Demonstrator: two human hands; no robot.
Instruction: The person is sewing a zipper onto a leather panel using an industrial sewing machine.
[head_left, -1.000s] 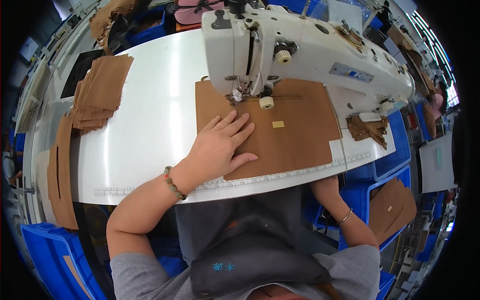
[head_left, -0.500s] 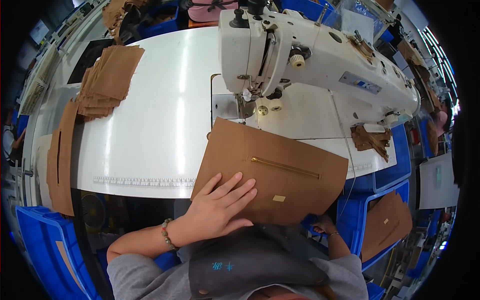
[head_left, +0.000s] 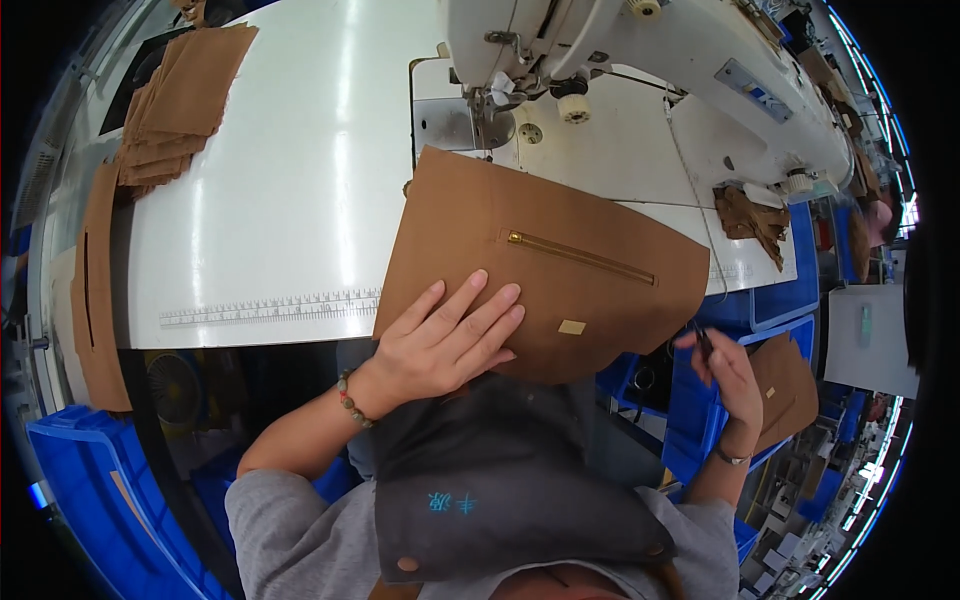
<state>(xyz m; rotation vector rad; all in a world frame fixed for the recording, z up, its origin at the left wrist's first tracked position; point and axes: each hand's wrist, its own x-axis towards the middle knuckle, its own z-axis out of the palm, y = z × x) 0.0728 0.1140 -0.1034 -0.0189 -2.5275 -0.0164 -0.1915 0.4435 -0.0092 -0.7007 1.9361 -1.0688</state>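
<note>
Pressing flat on the near edge of a brown fabric panel [head_left: 545, 260], the left hand [head_left: 445, 340] lies fingers spread and extended toward 1 o'clock, palm down, holding nothing but pinning the cloth. Panel sits from the hand toward 1 o'clock, half on the white counter [head_left: 290, 190], its lower edge hanging off the counter's front toward the person's lap. Long axis runs roughly 10 to 4 o'clock; a brass zipper [head_left: 580, 257] follows the same line, small tan label [head_left: 572, 327] below it. Surface looks smooth, stiffish, corners rounded. Left hand is the nearer one, in contact. Right hand [head_left: 722, 365] is off the panel's 4 o'clock corner, just beside it, not touching; fingers pinched narrow on a small dark tool, likely snips, can't tell for sure. Sewing machine [head_left: 640, 60] stands at 12 o'clock beyond the panel. Stack of brown pieces [head_left: 185, 95] lies well apart at 10 o'clock.
</note>
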